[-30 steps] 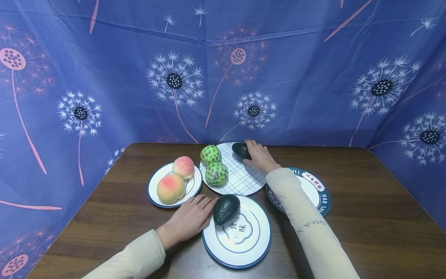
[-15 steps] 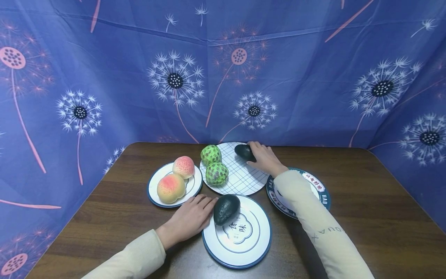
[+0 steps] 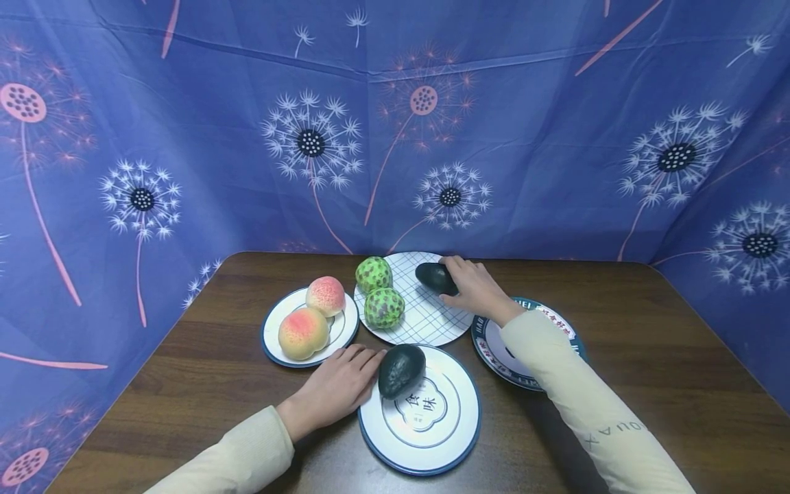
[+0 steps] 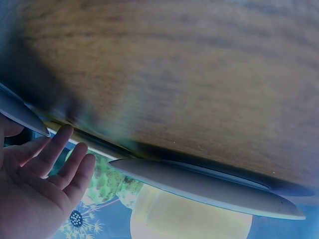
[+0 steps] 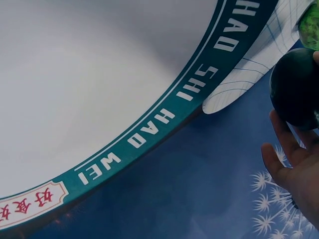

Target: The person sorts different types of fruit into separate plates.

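Note:
In the head view my right hand (image 3: 478, 291) grips a dark green avocado (image 3: 433, 277) over the back right part of the white grid-lined plate (image 3: 426, 322). The right wrist view shows the avocado (image 5: 294, 89) against the fingers of that hand (image 5: 299, 169). A second avocado (image 3: 401, 371) lies on the upper left of the blue-rimmed front plate (image 3: 453, 432). My left hand (image 3: 336, 387) rests at this plate's left edge, fingertips right beside that avocado. In the left wrist view its fingers (image 4: 79, 174) are loosely extended.
Two green spotted balls (image 3: 384, 307) sit on the grid-lined plate's left side. Two peaches (image 3: 304, 334) lie on a smaller blue-rimmed plate (image 3: 267, 336) at left. A plate with a lettered teal rim (image 3: 494, 360) stands under my right forearm. A blue dandelion-print cloth (image 3: 543, 103) hangs behind the table (image 3: 666, 343).
My right hand and its avocado have shifted a little to the right and nearer to me. The right forearm has swung right too. My left hand stays in place.

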{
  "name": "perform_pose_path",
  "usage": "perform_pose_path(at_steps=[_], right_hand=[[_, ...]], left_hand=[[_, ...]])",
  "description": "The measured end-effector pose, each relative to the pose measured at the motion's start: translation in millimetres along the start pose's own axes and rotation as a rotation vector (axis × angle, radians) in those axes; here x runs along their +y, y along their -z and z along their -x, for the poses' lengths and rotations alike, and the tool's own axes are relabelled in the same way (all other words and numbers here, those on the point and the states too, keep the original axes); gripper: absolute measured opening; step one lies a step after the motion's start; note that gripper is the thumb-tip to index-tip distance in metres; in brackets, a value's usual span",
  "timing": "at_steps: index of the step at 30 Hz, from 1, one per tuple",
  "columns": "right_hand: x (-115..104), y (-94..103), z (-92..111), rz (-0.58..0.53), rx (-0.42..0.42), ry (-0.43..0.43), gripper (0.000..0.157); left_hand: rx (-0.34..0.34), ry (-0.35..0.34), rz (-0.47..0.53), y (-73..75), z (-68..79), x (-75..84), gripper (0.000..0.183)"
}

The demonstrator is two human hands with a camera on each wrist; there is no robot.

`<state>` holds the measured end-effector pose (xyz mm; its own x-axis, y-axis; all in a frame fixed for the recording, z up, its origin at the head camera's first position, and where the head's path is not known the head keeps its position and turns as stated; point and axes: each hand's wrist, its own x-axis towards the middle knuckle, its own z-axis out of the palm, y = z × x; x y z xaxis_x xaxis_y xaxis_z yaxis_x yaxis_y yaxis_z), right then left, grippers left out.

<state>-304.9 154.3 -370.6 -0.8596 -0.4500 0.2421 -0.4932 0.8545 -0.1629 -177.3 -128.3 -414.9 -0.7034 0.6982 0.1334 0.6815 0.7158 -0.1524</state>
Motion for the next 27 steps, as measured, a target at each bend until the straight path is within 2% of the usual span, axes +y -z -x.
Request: perform_pose_path(at_steps=[16, 27], right_hand=[[-7.7, 8.2, 27.1, -0.047, 0.01, 0.045, 0.069], [-14.1, 14.6, 43.5, -0.107, 0.017, 0.131, 0.067]], left_hand=[[-0.021, 0.002, 0.013, -0.9, -0.3, -1.3, 0.052], [-0.019, 0.005, 0.001, -1.1, -0.8, -0.7, 0.051]])
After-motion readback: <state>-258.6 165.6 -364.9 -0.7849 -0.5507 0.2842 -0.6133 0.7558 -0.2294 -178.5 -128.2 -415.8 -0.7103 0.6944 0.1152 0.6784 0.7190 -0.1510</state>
